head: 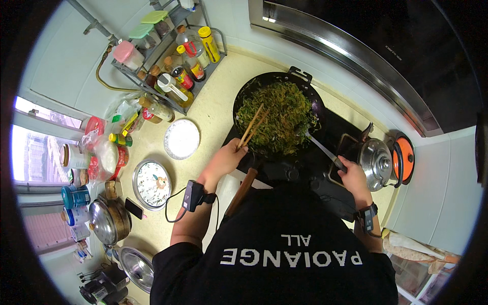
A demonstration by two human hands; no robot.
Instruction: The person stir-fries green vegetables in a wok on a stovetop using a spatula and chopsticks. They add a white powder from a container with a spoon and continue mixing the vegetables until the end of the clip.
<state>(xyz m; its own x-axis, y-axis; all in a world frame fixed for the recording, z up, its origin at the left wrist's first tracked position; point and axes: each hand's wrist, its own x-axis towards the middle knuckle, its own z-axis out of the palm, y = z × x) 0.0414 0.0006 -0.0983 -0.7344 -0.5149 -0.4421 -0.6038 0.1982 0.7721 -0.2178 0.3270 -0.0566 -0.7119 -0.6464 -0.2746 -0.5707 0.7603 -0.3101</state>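
A black wok (241, 88) on the stove is heaped with shredded green vegetables (280, 114), mixed with browner shreds. My left hand (227, 154) grips a pair of wooden chopsticks (253, 124), their tips in the food at the wok's near left. In my right hand (353, 176) is the dark handle end of a metal spatula (322, 148); its head is mostly buried in the food at the right. The wok's wooden handle (244, 187) points towards me, below my left hand.
A steel kettle (375, 160) and an orange-lidded pot (405, 154) stand right of the black stove (289, 175). Left on the counter are a white plate (182, 139), a patterned tray (152, 185), a phone (134, 208) and a lidded pot (108, 221). A rack (204, 82) holds several bottles. The range hood (343, 61) overhangs the back right.
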